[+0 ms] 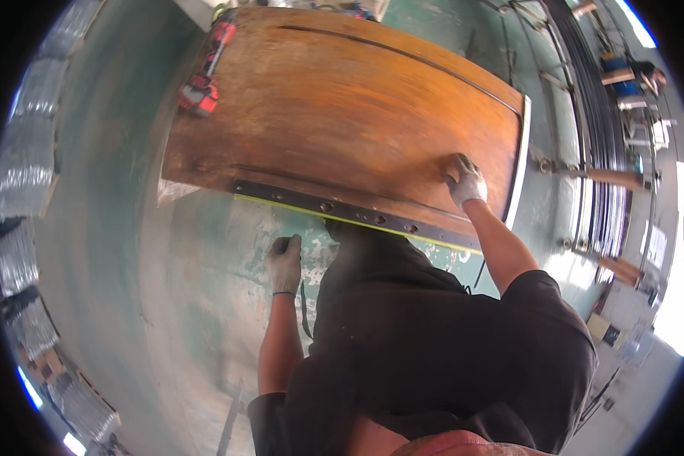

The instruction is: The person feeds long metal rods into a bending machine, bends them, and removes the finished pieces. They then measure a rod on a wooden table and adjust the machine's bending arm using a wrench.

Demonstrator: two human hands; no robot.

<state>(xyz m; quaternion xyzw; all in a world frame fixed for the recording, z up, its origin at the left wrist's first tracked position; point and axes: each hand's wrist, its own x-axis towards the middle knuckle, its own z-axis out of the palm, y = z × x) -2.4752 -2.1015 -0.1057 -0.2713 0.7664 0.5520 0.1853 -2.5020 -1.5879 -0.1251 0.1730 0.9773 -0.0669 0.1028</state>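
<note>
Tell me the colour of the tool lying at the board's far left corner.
Red and black power tool, clearest in the head view.

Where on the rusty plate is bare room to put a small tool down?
The rusty plate is bare between the red tool at its upper left corner and the right hand. The bolted strip fills its near edge. The left hand hangs below.

A rusty steel desk (342, 114) filled the view. The gloved right hand (463, 180) pressed flat on it near its dark front rail (342, 211); the gloved left hand (284, 262) hung below that rail. A red power tool (205, 80) lay at the desk's far left edge.
</note>
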